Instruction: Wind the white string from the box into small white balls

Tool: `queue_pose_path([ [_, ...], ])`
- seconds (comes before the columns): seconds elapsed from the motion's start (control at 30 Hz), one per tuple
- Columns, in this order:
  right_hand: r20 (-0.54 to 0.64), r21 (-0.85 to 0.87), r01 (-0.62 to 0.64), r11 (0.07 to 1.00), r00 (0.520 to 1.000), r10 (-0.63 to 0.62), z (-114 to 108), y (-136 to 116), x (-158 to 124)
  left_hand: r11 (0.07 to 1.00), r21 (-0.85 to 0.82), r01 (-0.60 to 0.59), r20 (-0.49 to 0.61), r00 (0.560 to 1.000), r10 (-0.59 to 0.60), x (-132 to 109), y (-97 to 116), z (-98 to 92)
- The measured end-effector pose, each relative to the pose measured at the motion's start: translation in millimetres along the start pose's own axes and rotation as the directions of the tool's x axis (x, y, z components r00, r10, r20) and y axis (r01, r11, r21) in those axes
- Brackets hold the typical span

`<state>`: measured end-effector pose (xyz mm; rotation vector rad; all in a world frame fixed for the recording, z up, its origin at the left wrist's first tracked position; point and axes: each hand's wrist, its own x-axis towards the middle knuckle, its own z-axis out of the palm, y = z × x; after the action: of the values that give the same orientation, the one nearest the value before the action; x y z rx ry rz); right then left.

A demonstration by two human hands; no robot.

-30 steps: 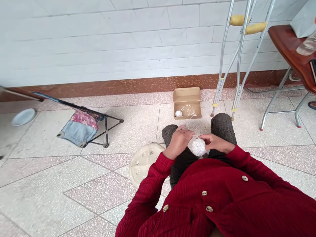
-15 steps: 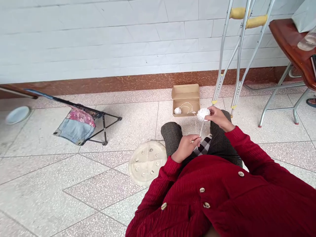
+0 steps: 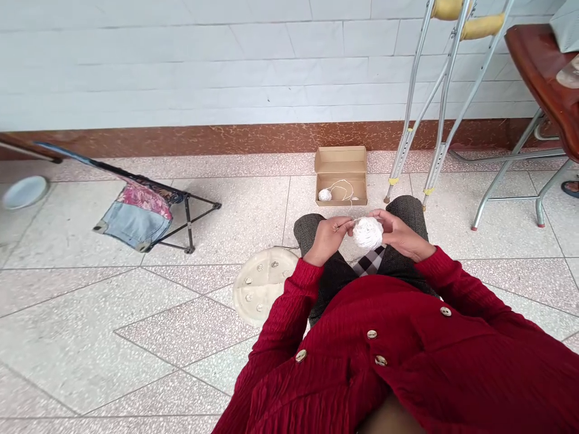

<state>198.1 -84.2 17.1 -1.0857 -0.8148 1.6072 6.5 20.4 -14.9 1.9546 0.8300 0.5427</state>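
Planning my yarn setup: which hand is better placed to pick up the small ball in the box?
Probably the left hand: it sits nearly straight below the small yarn ball in the cardboard box and only its fingertips reach the large yarn ball, while the right hand cups that ball.

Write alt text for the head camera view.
A seated person in a red cardigan holds a white yarn ball in the right hand, the left hand at its side. Ahead on the tiled floor, an open cardboard box holds a smaller white ball and loose strand.
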Motion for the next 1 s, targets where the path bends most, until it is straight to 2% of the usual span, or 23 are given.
queue_pose_path([
  [0.13,-0.006,0.059,-0.001,0.998,1.0,0.001,-2,-25,5,0.989,-0.097,0.114,0.077,0.991,-0.106,-15,-1,25.4],
  [0.27,-0.155,-0.011,0.071,0.997,0.985,-0.072,-15,-19,35,0.994,-0.029,0.107,0.236,0.967,-0.097,-32,7,36.8],
  [0.33,-0.255,-0.155,0.094,0.983,0.958,-0.132,-26,-4,51,0.998,0.038,0.044,0.284,0.957,-0.053,-37,12,33.7],
  [0.4,-0.319,-0.386,0.057,0.921,0.928,-0.192,-37,15,61,0.993,0.11,-0.047,0.282,0.959,0.014,-37,18,25.3],
  [0.47,-0.306,-0.589,-0.029,0.807,0.933,-0.19,-43,35,63,0.976,0.18,-0.12,0.231,0.97,0.077,-32,22,13.7],
  [0.53,-0.277,-0.66,-0.071,0.748,0.948,-0.155,-42,52,57,0.956,0.247,-0.16,0.163,0.979,0.122,-23,23,1.8],
  [0.57,-0.256,-0.648,-0.07,0.759,0.958,-0.13,-38,57,52,0.945,0.278,-0.172,0.133,0.981,0.14,-18,24,-3.4],
  [0.63,-0.185,-0.539,-0.059,0.84,0.981,-0.05,-28,62,41,0.928,0.319,-0.19,0.107,0.981,0.164,-9,24,-11.1],
  [0.7,-0.096,-0.377,-0.074,0.923,0.995,0.041,-15,57,29,0.928,0.312,-0.206,0.125,0.977,0.175,-1,23,-15.1],
  [0.77,-0.035,-0.231,-0.098,0.968,0.995,0.092,-4,45,17,0.944,0.262,-0.199,0.135,0.976,0.169,4,21,-16.2],
  [0.93,0.04,0.004,-0.083,0.997,0.996,0.083,10,5,-3,0.996,0.088,-0.027,0.001,1.0,0.027,2,8,-8.0],
  [1.0,0.017,0.032,-0.039,0.999,0.999,0.039,10,-9,-2,0.999,-0.028,0.044,-0.01,0.999,-0.044,-3,4,0.7],
])
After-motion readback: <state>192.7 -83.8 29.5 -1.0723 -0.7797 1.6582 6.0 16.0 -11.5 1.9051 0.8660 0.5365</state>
